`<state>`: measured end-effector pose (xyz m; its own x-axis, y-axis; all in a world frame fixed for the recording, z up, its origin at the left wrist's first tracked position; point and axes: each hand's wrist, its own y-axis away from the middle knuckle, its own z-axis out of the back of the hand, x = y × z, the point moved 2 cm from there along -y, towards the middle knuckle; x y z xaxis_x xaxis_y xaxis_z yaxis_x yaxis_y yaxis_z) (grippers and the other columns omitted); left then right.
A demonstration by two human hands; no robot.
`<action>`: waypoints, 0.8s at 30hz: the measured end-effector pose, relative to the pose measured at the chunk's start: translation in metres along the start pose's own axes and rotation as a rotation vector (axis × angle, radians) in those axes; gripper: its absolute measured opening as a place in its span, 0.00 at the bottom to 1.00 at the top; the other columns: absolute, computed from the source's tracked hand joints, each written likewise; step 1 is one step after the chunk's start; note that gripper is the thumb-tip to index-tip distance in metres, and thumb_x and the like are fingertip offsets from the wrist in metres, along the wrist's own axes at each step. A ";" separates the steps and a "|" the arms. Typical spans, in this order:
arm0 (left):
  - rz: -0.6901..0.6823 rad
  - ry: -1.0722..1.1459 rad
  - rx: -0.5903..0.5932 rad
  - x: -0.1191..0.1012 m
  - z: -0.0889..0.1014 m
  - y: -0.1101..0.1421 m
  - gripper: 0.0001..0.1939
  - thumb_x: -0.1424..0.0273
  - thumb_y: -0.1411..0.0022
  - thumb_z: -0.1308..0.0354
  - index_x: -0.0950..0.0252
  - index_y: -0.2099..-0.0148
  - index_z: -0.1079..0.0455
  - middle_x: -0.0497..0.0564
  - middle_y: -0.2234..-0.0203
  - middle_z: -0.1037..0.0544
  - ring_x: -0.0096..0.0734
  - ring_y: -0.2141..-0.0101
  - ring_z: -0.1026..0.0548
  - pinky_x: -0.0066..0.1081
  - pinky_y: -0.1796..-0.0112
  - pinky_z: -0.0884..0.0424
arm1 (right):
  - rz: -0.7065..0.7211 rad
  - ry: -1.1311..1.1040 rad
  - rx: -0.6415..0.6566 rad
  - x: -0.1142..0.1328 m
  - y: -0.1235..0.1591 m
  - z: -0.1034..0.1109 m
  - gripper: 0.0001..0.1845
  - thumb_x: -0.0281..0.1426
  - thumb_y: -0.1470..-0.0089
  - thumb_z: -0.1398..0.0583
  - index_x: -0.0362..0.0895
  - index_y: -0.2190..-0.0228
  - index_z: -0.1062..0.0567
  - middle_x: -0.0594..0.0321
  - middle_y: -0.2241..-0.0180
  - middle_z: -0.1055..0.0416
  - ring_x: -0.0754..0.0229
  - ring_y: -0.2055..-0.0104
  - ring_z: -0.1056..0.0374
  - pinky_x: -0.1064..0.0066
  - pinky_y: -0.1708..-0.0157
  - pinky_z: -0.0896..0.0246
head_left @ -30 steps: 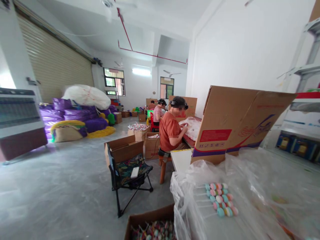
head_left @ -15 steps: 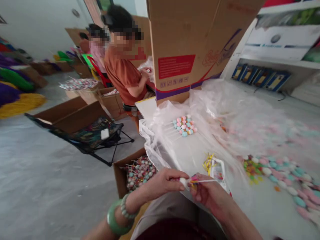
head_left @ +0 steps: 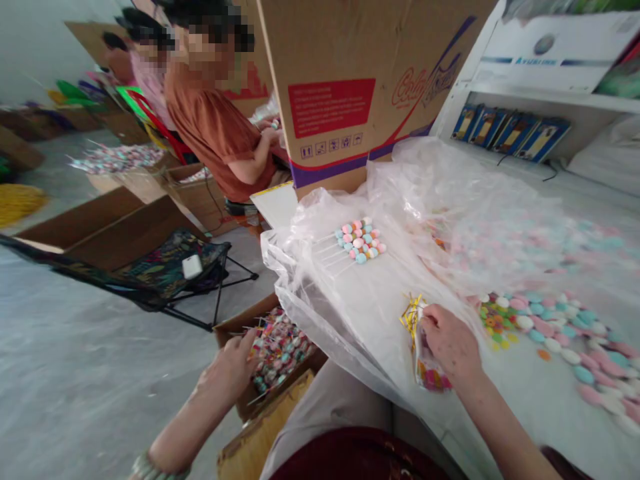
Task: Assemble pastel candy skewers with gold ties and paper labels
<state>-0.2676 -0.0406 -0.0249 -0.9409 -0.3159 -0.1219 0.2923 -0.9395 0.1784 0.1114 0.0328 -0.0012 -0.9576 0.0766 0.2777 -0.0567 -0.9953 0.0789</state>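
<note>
My left hand (head_left: 227, 370) reaches over the rim of a cardboard box (head_left: 320, 360), fingers stretched toward the wrapped candy skewers (head_left: 283, 347) inside. Its thumb is mostly hidden, and no held item shows. On the table, my right hand (head_left: 453, 343) is closed, thumb and forefinger pinching the top of a small clear plastic bag (head_left: 433, 379) with a coloured print. Gold twist ties (head_left: 413, 310) lie just left of those fingers. Farther back, several marshmallow skewers (head_left: 360, 240) rest side by side on plastic sheeting, their white sticks pointing left.
Loose marshmallows (head_left: 565, 330) and small gummy candies (head_left: 495, 320) are spread at the right. Crumpled clear plastic (head_left: 450, 187) covers the back of the table before an upright carton (head_left: 340, 100). A folding chair (head_left: 165, 273) stands left; a co-worker (head_left: 215, 127) sits beyond.
The view has swung down to the table. My hands, together at a wrapped skewer half a second ago, have parted: the left moved to the box, the right to the bags.
</note>
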 end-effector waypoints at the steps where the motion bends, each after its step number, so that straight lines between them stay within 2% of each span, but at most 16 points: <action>1: -0.010 -0.039 -0.112 -0.007 0.006 -0.002 0.20 0.68 0.42 0.51 0.63 0.48 0.31 0.59 0.54 0.27 0.45 0.56 0.27 0.39 0.59 0.33 | -0.035 0.069 -0.030 -0.006 -0.001 0.000 0.15 0.32 0.42 0.54 0.46 0.65 0.28 0.58 0.65 0.27 0.57 0.63 0.31 0.69 0.69 0.47; 3: -0.139 0.006 -0.280 -0.034 0.020 -0.003 0.19 0.66 0.39 0.53 0.62 0.48 0.32 0.58 0.52 0.29 0.44 0.54 0.29 0.40 0.56 0.34 | -0.115 0.147 -0.039 -0.017 0.001 -0.003 0.15 0.36 0.42 0.52 0.44 0.62 0.30 0.55 0.63 0.28 0.54 0.62 0.31 0.68 0.69 0.46; 5: -0.288 0.217 -0.389 -0.070 0.029 -0.004 0.17 0.65 0.38 0.53 0.63 0.50 0.31 0.56 0.55 0.28 0.39 0.57 0.28 0.35 0.57 0.33 | -0.192 0.103 0.028 -0.026 0.006 -0.010 0.17 0.42 0.46 0.48 0.44 0.61 0.30 0.55 0.63 0.28 0.53 0.62 0.31 0.68 0.69 0.45; 7: -0.461 0.434 -0.375 -0.109 0.030 -0.003 0.13 0.67 0.38 0.51 0.63 0.56 0.29 0.54 0.60 0.26 0.34 0.60 0.27 0.32 0.58 0.32 | -0.257 -0.010 0.098 -0.036 0.009 -0.019 0.22 0.45 0.50 0.44 0.45 0.58 0.31 0.56 0.62 0.28 0.53 0.62 0.31 0.68 0.69 0.44; 10: -0.641 0.684 -0.179 -0.163 0.017 -0.001 0.09 0.71 0.41 0.48 0.64 0.62 0.27 0.52 0.65 0.26 0.30 0.64 0.28 0.29 0.61 0.33 | -0.348 -0.188 0.046 -0.052 0.009 -0.028 0.23 0.42 0.53 0.43 0.45 0.56 0.30 0.59 0.65 0.26 0.54 0.64 0.31 0.69 0.69 0.44; 12: -0.667 0.821 -0.003 -0.191 0.006 0.003 0.07 0.73 0.44 0.46 0.64 0.66 0.26 0.51 0.68 0.25 0.28 0.66 0.28 0.28 0.63 0.33 | -0.373 -0.310 -0.031 -0.060 0.008 -0.030 0.20 0.39 0.54 0.43 0.46 0.59 0.27 0.62 0.68 0.26 0.55 0.66 0.31 0.69 0.69 0.43; 14: -0.622 0.928 0.158 -0.210 -0.005 0.007 0.07 0.73 0.46 0.46 0.64 0.69 0.26 0.50 0.71 0.25 0.28 0.68 0.28 0.27 0.65 0.33 | -0.357 -0.378 -0.092 -0.066 0.008 -0.030 0.15 0.39 0.53 0.45 0.46 0.66 0.24 0.64 0.72 0.26 0.56 0.69 0.32 0.69 0.69 0.43; 16: -0.560 0.991 0.291 -0.222 -0.014 0.011 0.07 0.73 0.46 0.45 0.64 0.70 0.26 0.48 0.74 0.25 0.27 0.70 0.29 0.27 0.67 0.34 | -0.331 -0.406 -0.166 -0.070 0.011 -0.028 0.15 0.39 0.52 0.46 0.46 0.69 0.24 0.63 0.71 0.26 0.55 0.67 0.32 0.67 0.66 0.43; 19: -0.515 1.041 0.451 -0.233 -0.023 0.018 0.07 0.71 0.47 0.45 0.65 0.70 0.25 0.46 0.78 0.27 0.25 0.75 0.32 0.26 0.72 0.37 | -0.320 -0.474 -0.332 -0.073 0.019 -0.019 0.17 0.41 0.51 0.46 0.45 0.68 0.23 0.59 0.65 0.25 0.54 0.61 0.32 0.65 0.60 0.42; 21: -0.491 1.091 0.558 -0.241 -0.026 0.022 0.08 0.69 0.46 0.45 0.66 0.71 0.26 0.46 0.80 0.30 0.24 0.77 0.35 0.25 0.74 0.39 | -0.335 -0.561 -0.409 -0.070 0.024 -0.010 0.17 0.42 0.51 0.46 0.44 0.68 0.24 0.59 0.69 0.26 0.55 0.64 0.32 0.66 0.62 0.41; 24: -0.393 1.282 0.670 -0.256 -0.022 0.026 0.11 0.64 0.46 0.43 0.66 0.67 0.26 0.46 0.79 0.29 0.23 0.78 0.35 0.25 0.76 0.41 | -0.261 -0.718 -0.326 -0.051 0.031 0.003 0.16 0.42 0.49 0.46 0.43 0.67 0.26 0.63 0.77 0.29 0.58 0.73 0.33 0.68 0.69 0.39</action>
<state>-0.0160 0.0132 -0.0105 -0.0502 -0.2964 -0.9537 -0.4011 -0.8686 0.2911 0.1588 -0.0016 -0.0102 -0.4958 0.2169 0.8409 -0.4369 -0.8991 -0.0257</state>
